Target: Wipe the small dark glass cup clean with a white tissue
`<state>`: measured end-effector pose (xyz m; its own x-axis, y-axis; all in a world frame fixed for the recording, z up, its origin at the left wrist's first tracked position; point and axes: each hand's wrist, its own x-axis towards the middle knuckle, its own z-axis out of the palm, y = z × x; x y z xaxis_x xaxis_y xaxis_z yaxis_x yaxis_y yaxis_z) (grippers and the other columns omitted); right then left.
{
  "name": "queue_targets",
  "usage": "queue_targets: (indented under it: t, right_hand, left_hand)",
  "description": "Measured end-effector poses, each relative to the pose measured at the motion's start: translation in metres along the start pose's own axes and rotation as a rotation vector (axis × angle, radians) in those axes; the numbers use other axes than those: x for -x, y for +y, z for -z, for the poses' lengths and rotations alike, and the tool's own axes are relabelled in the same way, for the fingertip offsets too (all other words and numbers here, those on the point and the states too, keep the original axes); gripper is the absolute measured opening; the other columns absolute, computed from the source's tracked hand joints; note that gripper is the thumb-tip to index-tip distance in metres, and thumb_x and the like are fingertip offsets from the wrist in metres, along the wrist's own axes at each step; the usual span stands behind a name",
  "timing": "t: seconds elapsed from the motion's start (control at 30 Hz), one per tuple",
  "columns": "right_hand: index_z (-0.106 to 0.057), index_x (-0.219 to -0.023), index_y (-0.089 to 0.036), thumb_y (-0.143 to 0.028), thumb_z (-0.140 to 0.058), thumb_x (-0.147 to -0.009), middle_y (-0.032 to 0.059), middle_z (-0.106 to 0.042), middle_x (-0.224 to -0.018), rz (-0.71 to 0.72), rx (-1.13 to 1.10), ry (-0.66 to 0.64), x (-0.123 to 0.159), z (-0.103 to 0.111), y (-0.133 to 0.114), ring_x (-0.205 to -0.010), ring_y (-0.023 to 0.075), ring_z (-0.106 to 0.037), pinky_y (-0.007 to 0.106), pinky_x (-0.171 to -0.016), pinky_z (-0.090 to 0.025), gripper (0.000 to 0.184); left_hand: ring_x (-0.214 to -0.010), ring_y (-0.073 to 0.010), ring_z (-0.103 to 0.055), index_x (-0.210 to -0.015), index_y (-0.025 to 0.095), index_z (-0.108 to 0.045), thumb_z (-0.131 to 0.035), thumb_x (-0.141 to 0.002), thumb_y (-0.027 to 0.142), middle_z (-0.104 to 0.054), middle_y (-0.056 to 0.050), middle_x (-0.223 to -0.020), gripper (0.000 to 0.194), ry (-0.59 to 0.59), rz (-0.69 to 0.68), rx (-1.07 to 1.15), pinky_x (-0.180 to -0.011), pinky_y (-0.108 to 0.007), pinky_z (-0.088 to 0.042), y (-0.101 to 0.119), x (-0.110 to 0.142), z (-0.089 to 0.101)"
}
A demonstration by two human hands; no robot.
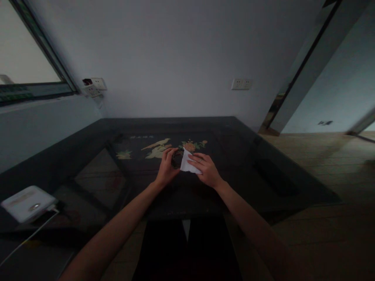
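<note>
Both my hands meet over the middle of a dark glass-topped table (pixel 88 171). My left hand (pixel 165 166) is curled around a small dark round object (pixel 176 159), which is hard to make out in the dim light. My right hand (pixel 205 168) pinches a white tissue (pixel 187 164) and presses it against that dark object. Under the glass, just beyond my hands, lies a painted panel with a pale figure and flowers (pixel 159 147).
A white box-shaped device (pixel 26 203) with a white cable (pixel 29 238) sits at the table's near left corner. Wall sockets (pixel 241 84) and a power strip (pixel 93 86) are on the wall behind. Wooden floor (pixel 322 156) spreads to the right.
</note>
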<state>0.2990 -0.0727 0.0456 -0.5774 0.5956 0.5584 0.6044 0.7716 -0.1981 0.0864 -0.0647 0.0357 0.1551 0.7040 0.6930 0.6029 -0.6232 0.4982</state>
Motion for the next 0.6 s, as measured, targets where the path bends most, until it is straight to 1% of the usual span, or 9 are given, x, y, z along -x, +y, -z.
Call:
queue_targets:
  t: [0.1,0.2,0.27,0.3,0.37,0.43,0.5,0.6]
  right_hand:
    - [-0.045,-0.137,-0.024,-0.018,-0.055,-0.079,0.0042,-0.043,-0.145,0.138,0.036,-0.053,-0.002,-0.003,-0.003,-0.138,0.0251,-0.028,0.051,-0.113,-0.018,0.058]
    - [-0.035,-0.142,-0.022,-0.027,-0.056,-0.082,0.0073,-0.038,-0.147,0.213,0.047,-0.096,-0.004,-0.004,-0.006,-0.141,0.025,-0.022,0.053,-0.115,-0.008,0.063]
    - [-0.032,-0.143,-0.019,-0.029,-0.056,-0.082,0.0088,-0.034,-0.15,0.234,0.032,-0.128,-0.005,-0.004,-0.008,-0.142,0.0239,-0.018,0.052,-0.116,-0.007,0.066]
    - [-0.031,-0.142,-0.017,-0.027,-0.057,-0.081,0.0099,-0.031,-0.151,0.237,0.019,-0.141,-0.005,-0.004,-0.008,-0.143,0.0232,-0.016,0.05,-0.116,-0.008,0.068]
    - [-0.031,-0.141,-0.012,-0.02,-0.058,-0.077,0.0129,-0.027,-0.152,0.238,-0.008,-0.151,-0.005,-0.003,-0.008,-0.144,0.0216,-0.013,0.045,-0.117,-0.011,0.07]
    - [-0.033,-0.139,-0.009,-0.013,-0.057,-0.074,0.0154,-0.024,-0.152,0.235,-0.021,-0.138,-0.004,-0.002,-0.007,-0.144,0.0207,-0.013,0.044,-0.117,-0.012,0.069]
    - [-0.037,-0.137,-0.011,-0.011,-0.054,-0.074,0.0146,-0.025,-0.152,0.227,-0.008,-0.116,-0.004,0.0,-0.005,-0.144,0.0213,-0.011,0.046,-0.117,-0.012,0.065]
    - [-0.039,-0.138,-0.016,-0.014,-0.053,-0.077,0.011,-0.031,-0.151,0.216,0.044,-0.118,-0.003,0.004,-0.002,-0.143,0.0242,-0.012,0.051,-0.116,-0.008,0.062]
  left_hand:
    - [-0.126,-0.0257,-0.041,-0.128,0.024,-0.039,-0.071,-0.066,0.018,-0.041,-0.01,-0.129,0.069,-0.002,-0.001,0.028,-0.107,-0.043,-0.036,0.0,0.0,0.001]
    - [-0.127,-0.0261,-0.041,-0.126,0.024,-0.04,-0.07,-0.067,0.019,-0.044,-0.01,-0.13,0.067,0.017,-0.001,0.077,-0.107,-0.045,-0.035,-0.003,0.0,-0.001]
    - [-0.126,-0.0267,-0.042,-0.127,0.023,-0.04,-0.071,-0.068,0.023,-0.045,-0.011,-0.131,0.067,0.022,0.021,0.143,-0.107,-0.045,-0.036,-0.006,0.0,-0.002]
    - [-0.126,-0.027,-0.043,-0.128,0.023,-0.039,-0.071,-0.068,0.025,-0.045,-0.012,-0.131,0.068,0.01,0.042,0.185,-0.106,-0.045,-0.037,-0.008,0.0,-0.004]
    - [-0.123,-0.0271,-0.047,-0.131,0.022,-0.036,-0.072,-0.068,0.03,-0.046,-0.013,-0.131,0.073,-0.042,0.092,0.292,-0.103,-0.044,-0.04,-0.012,0.001,-0.006]
    - [-0.119,-0.0268,-0.051,-0.132,0.021,-0.032,-0.072,-0.067,0.035,-0.047,-0.014,-0.133,0.078,-0.097,0.135,0.402,-0.099,-0.043,-0.044,-0.013,0.001,-0.008]
    - [-0.117,-0.0268,-0.053,-0.132,0.02,-0.031,-0.074,-0.064,0.038,-0.046,-0.015,-0.134,0.082,-0.122,0.164,0.47,-0.096,-0.041,-0.046,-0.012,0.0,-0.009]
    - [-0.12,-0.0276,-0.051,-0.13,0.02,-0.034,-0.075,-0.062,0.039,-0.045,-0.015,-0.136,0.081,-0.115,0.187,0.484,-0.098,-0.041,-0.045,-0.008,-0.001,-0.007]
